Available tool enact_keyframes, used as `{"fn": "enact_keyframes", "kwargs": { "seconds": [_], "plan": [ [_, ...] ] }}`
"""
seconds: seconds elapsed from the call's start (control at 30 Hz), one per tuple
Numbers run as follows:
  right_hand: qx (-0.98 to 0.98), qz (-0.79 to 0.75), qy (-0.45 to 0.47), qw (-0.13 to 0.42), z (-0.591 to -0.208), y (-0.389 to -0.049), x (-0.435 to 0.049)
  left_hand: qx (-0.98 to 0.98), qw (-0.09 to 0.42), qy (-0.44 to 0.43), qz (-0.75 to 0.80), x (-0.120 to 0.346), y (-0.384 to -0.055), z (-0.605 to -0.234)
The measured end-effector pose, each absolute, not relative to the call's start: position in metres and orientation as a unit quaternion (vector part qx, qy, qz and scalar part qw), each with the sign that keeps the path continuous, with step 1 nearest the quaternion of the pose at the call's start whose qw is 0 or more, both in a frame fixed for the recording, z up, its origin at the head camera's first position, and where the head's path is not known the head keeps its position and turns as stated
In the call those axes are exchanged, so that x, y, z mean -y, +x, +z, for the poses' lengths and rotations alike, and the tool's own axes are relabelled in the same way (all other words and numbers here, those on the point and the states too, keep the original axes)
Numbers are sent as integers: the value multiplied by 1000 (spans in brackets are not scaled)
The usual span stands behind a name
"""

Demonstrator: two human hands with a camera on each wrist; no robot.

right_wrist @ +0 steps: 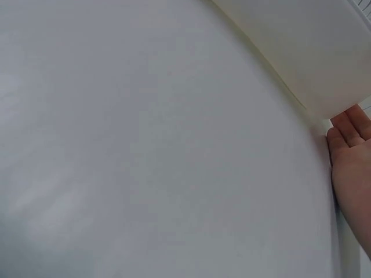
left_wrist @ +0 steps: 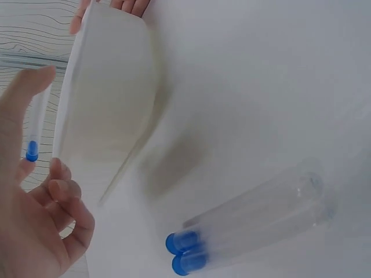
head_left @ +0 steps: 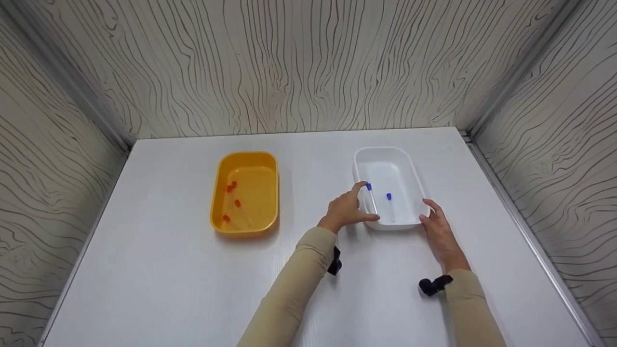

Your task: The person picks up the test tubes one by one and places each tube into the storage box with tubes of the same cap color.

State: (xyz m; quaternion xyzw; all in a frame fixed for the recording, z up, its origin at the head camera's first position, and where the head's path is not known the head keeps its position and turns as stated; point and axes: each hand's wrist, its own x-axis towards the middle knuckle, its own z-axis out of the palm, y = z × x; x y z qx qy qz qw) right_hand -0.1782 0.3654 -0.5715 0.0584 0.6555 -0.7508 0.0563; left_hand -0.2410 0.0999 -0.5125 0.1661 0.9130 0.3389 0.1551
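My left hand (head_left: 344, 209) pinches a clear test tube (head_left: 372, 200) with a blue cap lengthwise, thumb at the plain end and a finger at the cap. The tube is over the left side of a white plastic tub (head_left: 385, 226). Inside the tub lies another blue-capped tube (head_left: 389, 197). My right hand (head_left: 439, 232) grips the tub's near right corner by the rim. In the left wrist view, two more blue-capped tubes (left_wrist: 249, 223) lie side by side on the table; the head view does not show them.
An orange tub (head_left: 244, 233) stands on the left of the white table (head_left: 159, 279), with several red-capped tubes (head_left: 237, 203) inside. Wood-patterned panels (head_left: 289, 67) enclose the table at the back and both sides.
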Motion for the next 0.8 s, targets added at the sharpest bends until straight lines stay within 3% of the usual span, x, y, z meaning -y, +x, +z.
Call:
{"fn": "enact_keyframes", "kwargs": {
  "seconds": [0.8],
  "plan": [
    [-662, -745, 55, 59, -573, -177, -366, -887, 204, 106, 401, -100, -245, -522]
  ]
}}
